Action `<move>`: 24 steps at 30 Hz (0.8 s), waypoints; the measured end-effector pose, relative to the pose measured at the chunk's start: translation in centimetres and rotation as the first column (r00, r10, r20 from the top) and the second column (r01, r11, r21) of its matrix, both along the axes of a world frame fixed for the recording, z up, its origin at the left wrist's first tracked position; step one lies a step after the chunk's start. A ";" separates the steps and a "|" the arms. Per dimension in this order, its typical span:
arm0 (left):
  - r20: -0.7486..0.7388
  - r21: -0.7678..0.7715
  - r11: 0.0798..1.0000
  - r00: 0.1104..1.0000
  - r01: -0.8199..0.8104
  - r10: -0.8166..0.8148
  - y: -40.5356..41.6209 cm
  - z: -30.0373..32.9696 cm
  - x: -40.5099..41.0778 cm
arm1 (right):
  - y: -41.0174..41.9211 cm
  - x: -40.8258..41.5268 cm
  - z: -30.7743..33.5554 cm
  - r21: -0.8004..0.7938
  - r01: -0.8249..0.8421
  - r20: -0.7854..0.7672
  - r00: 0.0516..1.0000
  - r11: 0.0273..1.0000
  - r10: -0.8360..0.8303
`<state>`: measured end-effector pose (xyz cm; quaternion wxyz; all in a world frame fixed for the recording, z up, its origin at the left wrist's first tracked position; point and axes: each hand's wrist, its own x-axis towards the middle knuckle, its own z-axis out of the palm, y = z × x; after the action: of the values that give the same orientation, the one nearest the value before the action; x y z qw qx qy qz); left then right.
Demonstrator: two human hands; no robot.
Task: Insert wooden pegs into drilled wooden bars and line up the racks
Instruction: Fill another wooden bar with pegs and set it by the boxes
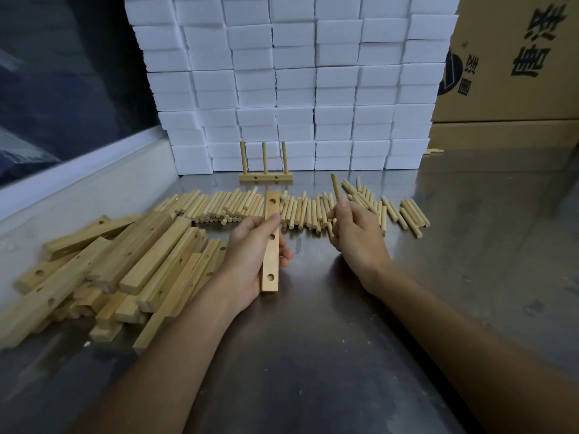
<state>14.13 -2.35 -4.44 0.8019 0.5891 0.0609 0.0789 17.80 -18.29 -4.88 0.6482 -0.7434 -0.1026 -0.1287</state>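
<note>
Left hand [253, 249] grips drilled bar [271, 242]; right hand [354, 233] pinches peg [336, 186].

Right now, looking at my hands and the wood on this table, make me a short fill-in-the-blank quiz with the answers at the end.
1. The left hand holds a wooden bar with ____ drilled holes showing.
2. The right hand holds a single ____.
3. The finished rack by the white blocks has ____ upright pegs.
4. The pile of loose bars lies on the ____ side of the table.

Answers: three; peg; three; left
</note>
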 end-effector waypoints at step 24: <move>0.276 0.414 0.887 0.957 -0.205 0.092 0.5 -0.7 0.4 | -0.1 -0.9 0.4 -0.408 0.251 0.630 0.773 0.878 0.072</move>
<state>14.50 -1.87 -5.12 0.6414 0.7333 -0.0140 0.2252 16.86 -18.37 -4.50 0.3693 -0.7955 -0.3042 -0.3718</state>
